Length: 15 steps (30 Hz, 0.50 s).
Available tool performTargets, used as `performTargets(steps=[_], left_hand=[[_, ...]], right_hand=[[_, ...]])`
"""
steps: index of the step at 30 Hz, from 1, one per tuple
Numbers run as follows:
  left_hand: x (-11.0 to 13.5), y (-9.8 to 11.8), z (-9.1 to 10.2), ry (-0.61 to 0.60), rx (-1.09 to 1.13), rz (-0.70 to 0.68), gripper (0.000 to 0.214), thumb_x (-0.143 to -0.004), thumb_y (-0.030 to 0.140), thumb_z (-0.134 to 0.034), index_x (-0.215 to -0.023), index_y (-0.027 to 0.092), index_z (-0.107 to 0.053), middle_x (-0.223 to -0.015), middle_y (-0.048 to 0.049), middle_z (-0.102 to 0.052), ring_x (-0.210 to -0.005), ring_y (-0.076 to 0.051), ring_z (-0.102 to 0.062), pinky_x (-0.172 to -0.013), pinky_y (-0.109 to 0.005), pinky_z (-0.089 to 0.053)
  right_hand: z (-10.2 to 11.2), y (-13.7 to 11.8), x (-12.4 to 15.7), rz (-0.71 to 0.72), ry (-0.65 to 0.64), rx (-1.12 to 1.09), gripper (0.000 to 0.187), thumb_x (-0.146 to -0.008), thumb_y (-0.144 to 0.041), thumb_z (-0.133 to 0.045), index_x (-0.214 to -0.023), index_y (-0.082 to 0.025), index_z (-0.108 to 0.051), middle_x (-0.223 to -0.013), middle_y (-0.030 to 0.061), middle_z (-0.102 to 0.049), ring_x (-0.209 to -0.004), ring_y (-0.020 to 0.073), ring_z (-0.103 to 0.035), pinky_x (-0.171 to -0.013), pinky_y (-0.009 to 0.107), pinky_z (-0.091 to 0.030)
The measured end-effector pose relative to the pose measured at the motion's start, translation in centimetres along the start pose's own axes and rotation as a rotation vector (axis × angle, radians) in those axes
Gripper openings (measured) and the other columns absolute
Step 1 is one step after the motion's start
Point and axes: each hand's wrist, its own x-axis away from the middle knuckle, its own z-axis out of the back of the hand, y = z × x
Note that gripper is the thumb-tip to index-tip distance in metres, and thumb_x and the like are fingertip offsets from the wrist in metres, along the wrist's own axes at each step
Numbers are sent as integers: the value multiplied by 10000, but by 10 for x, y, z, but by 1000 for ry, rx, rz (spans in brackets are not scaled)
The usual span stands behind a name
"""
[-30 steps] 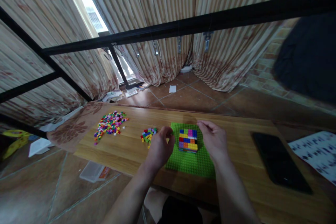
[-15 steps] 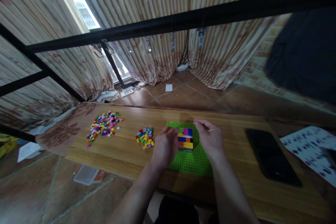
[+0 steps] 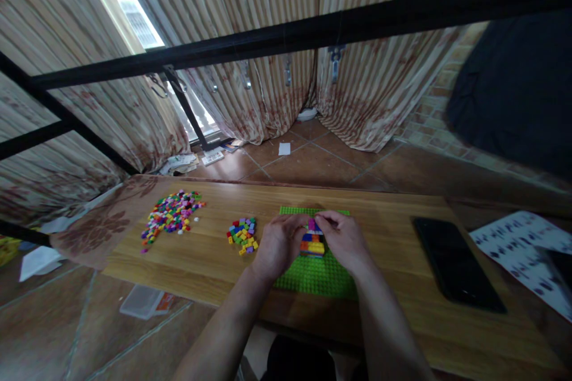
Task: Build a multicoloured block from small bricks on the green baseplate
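A block of stacked toy bricks, with orange, yellow, blue and purple showing, stands on a green studded baseplate. My left hand is closed at the block's left side, its fingertips reaching over the far end. From the other side my right hand pinches at the same far end, beside a purple brick. The fingertips of both hands almost meet there. Whatever small piece they may hold is hidden by the fingers.
Left of the baseplate lies a small pile of bricks; a larger, many-coloured pile is farther left on the wooden table. A black phone rests at right, near a printed sheet. A black metal bar crosses beyond the table.
My right hand has moved left and in over the block, bringing its fingertips close to those of my left hand. The view has shifted slightly; the piles look unchanged.
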Motion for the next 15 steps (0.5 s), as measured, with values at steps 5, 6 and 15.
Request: performTargets(steps=[5, 6, 15], left_hand=[[-2, -1, 1, 22, 72, 34, 207, -873, 143, -565, -894, 253, -739, -913, -24, -680, -812, -135, -642, -757, -245, -495], [-3, -2, 1, 32, 81, 43, 201, -869, 145, -571, -867, 249, -743, -902, -26, -674, -806, -132, -638, -753, -243, -493], [-4, -5, 0, 51, 197, 38, 200, -829, 90, -581, -895, 213, -724, -909, -45, -661, -841, -147, -635, -783, -261, -507]], right_hand=[[0, 2, -1, 5, -14, -1, 284, -828, -389, -529, -883, -205, -738, -871, 72, -761, -795, 224, -693, -767, 360, -512], [1, 2, -1, 2, -14, -3, 277, -826, -390, -535, -880, -209, -738, -867, 69, -762, -793, 223, -693, -766, 358, -512], [1, -2, 0, -45, -60, -63, 294, -804, -430, -584, -882, -186, -728, -860, 72, -754, -786, 218, -693, -763, 354, -519]])
